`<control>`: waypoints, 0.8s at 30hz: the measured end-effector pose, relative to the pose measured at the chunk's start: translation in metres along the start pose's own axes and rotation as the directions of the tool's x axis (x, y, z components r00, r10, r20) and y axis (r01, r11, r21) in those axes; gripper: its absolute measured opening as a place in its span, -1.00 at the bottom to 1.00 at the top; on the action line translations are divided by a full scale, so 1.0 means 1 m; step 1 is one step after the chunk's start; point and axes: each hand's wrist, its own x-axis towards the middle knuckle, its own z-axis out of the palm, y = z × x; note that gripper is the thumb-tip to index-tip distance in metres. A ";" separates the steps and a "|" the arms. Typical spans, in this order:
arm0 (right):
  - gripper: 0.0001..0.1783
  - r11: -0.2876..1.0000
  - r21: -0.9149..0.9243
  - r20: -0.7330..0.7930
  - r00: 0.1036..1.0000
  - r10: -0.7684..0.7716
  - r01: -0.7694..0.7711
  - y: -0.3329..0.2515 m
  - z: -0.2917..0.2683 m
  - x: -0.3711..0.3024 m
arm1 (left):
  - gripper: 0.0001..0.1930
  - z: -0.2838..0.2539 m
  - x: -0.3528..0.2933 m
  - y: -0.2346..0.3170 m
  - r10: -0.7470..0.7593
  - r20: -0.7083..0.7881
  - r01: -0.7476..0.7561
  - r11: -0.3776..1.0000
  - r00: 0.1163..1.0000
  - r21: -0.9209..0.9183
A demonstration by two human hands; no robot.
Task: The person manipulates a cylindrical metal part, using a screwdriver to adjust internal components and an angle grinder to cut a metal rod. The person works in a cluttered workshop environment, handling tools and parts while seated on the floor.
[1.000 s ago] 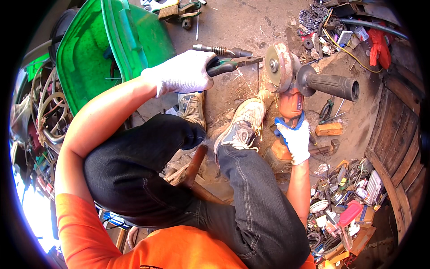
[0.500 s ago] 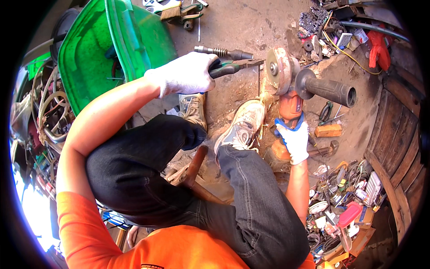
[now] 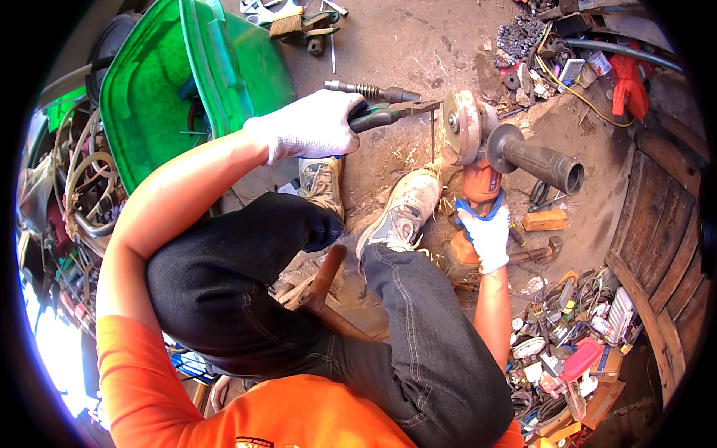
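Note:
My left hand [image 3: 314, 128], in a white glove, is closed round the dark green handles of a pair of pliers [image 3: 388, 116]. From the plier jaws a thin metal rod [image 3: 432, 140] points down, close to the grinder's wheel. My right hand [image 3: 487, 237], gloved in white and blue, grips the orange body of an angle grinder [image 3: 482, 181]. Its abrasive wheel [image 3: 463, 127] faces the jaws; whether wheel and rod touch I cannot tell. A black side handle [image 3: 544, 160] sticks out to the right. Faint sparks scatter above my shoe [image 3: 411, 205].
A tipped green bin [image 3: 258, 63] stands at the far left. Beyond the pliers lies a spring-wound metal tool [image 3: 373, 91]. An orange block [image 3: 545, 219] and a hammer [image 3: 541, 252] rest right of the grinder. Piled scrap [image 3: 553, 358] fills the lower right, beside wooden boards [image 3: 657, 224].
The grinder has shifted and tilted slightly, its side handle swinging left and down. The bright spark stream below the wheel has thinned to scattered flecks. My left hand stays nearly still.

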 end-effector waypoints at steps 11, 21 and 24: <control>-0.42 1.000 0.027 0.011 1.000 -0.012 0.012 0.001 -0.003 0.002 | -0.63 0.002 0.000 -0.003 0.021 -0.013 -0.022 1.000 1.000 -0.015; -0.45 0.999 0.021 0.009 0.999 -0.049 0.049 -0.002 -0.003 0.003 | -0.64 0.002 0.000 -0.003 0.012 0.009 -0.012 1.000 1.000 -0.018; -0.45 0.999 0.025 0.014 0.999 -0.040 0.040 -0.001 -0.003 0.002 | -0.65 0.003 -0.001 -0.002 -0.004 0.010 0.004 1.000 1.000 -0.011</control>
